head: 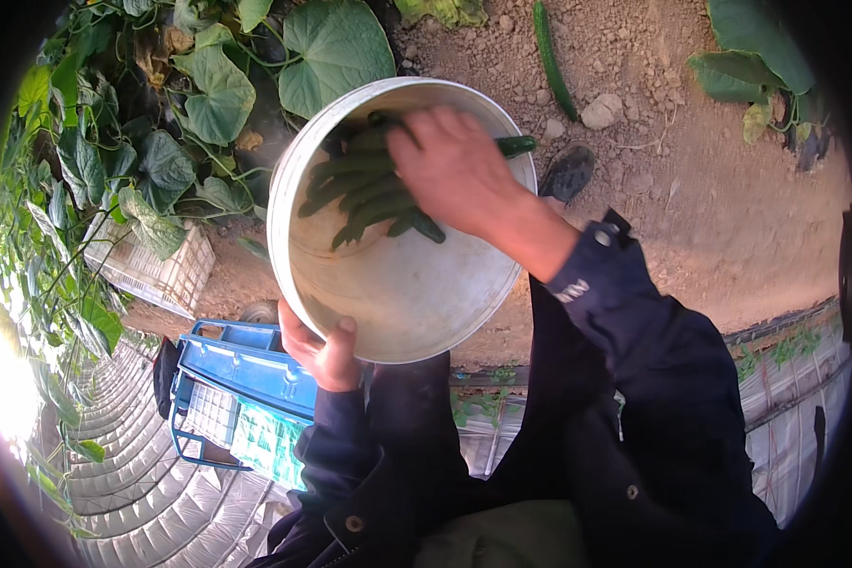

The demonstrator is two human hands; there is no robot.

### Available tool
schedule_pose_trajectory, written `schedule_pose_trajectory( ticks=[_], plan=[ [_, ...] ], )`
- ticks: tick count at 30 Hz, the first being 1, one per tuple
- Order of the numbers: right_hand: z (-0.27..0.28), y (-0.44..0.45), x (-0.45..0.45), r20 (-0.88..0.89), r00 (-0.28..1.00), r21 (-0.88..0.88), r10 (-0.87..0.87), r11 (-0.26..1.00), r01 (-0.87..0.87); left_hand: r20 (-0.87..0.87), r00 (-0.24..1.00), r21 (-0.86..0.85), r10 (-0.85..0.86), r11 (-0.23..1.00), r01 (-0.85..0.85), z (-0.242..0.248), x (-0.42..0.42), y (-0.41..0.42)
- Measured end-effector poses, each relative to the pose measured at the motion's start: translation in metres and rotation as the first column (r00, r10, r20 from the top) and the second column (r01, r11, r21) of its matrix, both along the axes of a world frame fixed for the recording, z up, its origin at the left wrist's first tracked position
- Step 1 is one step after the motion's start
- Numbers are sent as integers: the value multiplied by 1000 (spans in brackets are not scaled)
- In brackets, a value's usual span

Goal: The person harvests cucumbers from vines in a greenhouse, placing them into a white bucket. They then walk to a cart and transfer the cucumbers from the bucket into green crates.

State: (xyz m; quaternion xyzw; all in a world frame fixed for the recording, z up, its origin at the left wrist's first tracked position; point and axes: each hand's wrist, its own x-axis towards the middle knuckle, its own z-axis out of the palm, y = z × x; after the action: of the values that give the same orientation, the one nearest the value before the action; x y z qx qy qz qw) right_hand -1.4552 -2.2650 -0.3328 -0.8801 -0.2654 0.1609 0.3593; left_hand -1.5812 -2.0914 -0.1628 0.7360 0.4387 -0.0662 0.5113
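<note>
A white plastic bucket (426, 298) is tilted so that its inside faces me. My left hand (323, 351) grips its lower left rim, thumb inside the wall. Several dark green cucumbers (369, 192) lie together within the bucket. Over them, inside the rim, is my right hand (454, 170), blurred and touching the pile; its fingertips and any hold on a cucumber are hard to make out. One cucumber end (517, 146) pokes past the right rim beside my right wrist.
A lone cucumber (555, 64) lies on dry soil beyond the bucket, near stones (602, 111). Leafy cucumber vines (220, 92) crowd the left. Lower down are a white plastic crate (149, 263) and a blue cart (255, 366) holding crates. A shoe tip (569, 172) shows at the bucket's right.
</note>
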Motion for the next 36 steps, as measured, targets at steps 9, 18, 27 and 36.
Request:
schedule_pose_trajectory(
  ticks=[9, 18, 27, 36],
  plan=[
    [-23, 53, -20, -68, 991, -282, 116, 951, -130, 5, 1000, 31, -23, 999, 23, -2, -12, 1],
    [102, -173, -51, -690, 478, -86, -544, 717, 692, -18, 999, 69, -48, 996, 49, -1, -22, 17],
    [-85, -222, -59, -768, -114, -388, -630, 317, 865, 37, 999, -78, 38, 996, -35, -3, -22, 43],
    [-182, -210, -65, -695, -204, -524, -690, 291, 800, 42, 997, -27, 61, 998, -60, -2, -40, 57]
  ],
)
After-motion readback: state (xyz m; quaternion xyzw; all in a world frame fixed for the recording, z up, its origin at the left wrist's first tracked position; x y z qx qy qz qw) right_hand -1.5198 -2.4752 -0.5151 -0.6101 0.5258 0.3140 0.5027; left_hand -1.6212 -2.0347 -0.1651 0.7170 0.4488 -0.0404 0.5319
